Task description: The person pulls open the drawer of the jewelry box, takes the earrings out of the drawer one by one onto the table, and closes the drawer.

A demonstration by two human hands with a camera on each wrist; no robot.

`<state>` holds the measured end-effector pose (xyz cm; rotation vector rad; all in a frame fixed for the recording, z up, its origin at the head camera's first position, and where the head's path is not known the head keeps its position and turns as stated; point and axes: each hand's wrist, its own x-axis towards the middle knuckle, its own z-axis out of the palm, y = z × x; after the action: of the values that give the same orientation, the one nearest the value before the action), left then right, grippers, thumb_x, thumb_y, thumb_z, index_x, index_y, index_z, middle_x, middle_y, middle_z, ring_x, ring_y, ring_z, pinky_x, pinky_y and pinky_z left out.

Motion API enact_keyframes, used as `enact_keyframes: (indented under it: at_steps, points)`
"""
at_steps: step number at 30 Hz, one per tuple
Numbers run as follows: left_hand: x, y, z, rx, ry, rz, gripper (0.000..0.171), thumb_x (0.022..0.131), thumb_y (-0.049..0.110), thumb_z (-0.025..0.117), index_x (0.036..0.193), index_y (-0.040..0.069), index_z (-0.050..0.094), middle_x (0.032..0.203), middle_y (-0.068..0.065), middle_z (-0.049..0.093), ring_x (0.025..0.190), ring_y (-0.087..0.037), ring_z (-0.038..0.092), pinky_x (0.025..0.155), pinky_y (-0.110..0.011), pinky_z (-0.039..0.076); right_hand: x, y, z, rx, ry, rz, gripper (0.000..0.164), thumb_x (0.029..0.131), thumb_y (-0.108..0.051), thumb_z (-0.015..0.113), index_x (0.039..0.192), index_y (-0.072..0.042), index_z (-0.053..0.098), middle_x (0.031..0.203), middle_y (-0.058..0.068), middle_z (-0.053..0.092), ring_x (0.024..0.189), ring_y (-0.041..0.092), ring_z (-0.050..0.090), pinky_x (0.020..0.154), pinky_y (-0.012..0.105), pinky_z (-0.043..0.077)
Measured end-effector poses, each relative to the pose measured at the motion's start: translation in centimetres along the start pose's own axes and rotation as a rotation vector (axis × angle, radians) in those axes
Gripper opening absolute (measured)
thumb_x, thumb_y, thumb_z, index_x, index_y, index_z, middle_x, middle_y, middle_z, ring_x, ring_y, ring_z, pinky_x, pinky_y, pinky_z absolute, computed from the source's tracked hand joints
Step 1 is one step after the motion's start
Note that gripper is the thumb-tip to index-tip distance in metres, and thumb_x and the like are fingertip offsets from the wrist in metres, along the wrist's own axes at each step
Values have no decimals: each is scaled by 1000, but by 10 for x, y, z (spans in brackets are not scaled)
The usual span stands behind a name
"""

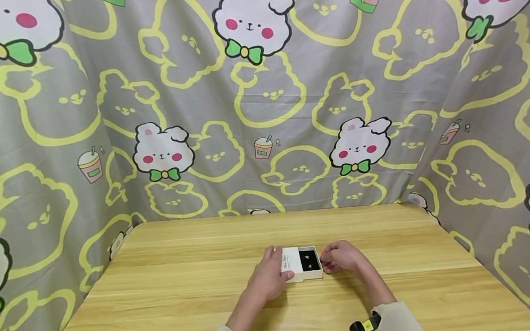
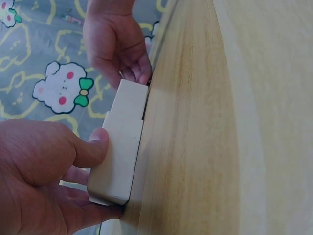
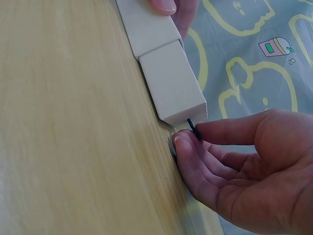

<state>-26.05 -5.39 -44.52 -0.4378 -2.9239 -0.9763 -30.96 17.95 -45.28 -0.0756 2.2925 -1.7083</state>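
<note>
A white sliding jewelry box lies on the table, its drawer partly out to the right of the printed sleeve. Two small star-shaped earrings sit on the drawer's black insert. My left hand grips the sleeve at its left part, thumb on the near side, as the left wrist view also shows. At the drawer's end, my right hand pinches a thin black pull tab between thumb and fingertips. The earrings are hidden in both wrist views.
The wooden table extends around the box on all sides. A grey curtain with bunny prints hangs behind and beside it. A small black device is strapped at my right wrist.
</note>
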Motion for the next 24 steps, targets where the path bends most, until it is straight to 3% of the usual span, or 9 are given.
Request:
enact_keyframes:
  at_steps: [7,24]
  points:
    - [1,0,0,19,13,23,73,95,25,71,151,-8,39,156,-30,36,128,-52,53,108,-58,44,-2,-2,-1,2,-14,0,23,99,-4,55,106,17,62,85,17,67,71,18,67,70,34,61]
    - [1,-1,1,8,4,4,75,94,26,72,152,-6,38,158,-28,34,129,-53,52,108,-58,44,0,-1,-1,27,-37,-3,27,102,-8,52,106,17,61,83,14,65,70,17,67,68,32,61]
